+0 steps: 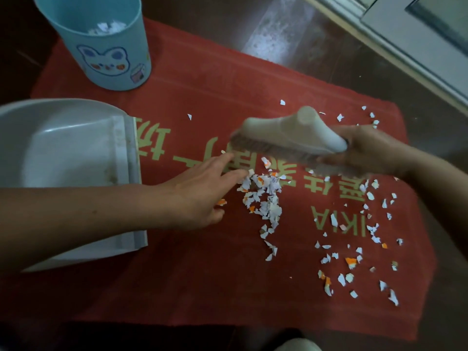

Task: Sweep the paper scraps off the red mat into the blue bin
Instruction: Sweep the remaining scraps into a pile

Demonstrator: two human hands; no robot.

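A red mat (202, 274) with pale lettering covers the floor. White and orange paper scraps (266, 203) lie in a loose heap at its middle, and more are scattered over its right side (352, 264). My right hand (367, 150) holds a cream hand brush (291, 133) just above the heap, bristles down. My left hand (202, 196) lies flat on the mat with fingers spread, fingertips touching the heap's left edge. The blue bin (106, 59) stands upright at the mat's far left corner with some scraps inside.
A white dustpan (63, 148) lies on the mat's left side, its lip facing the heap, partly under my left forearm. Dark wooden floor surrounds the mat. A pale door frame (405, 46) runs along the upper right.
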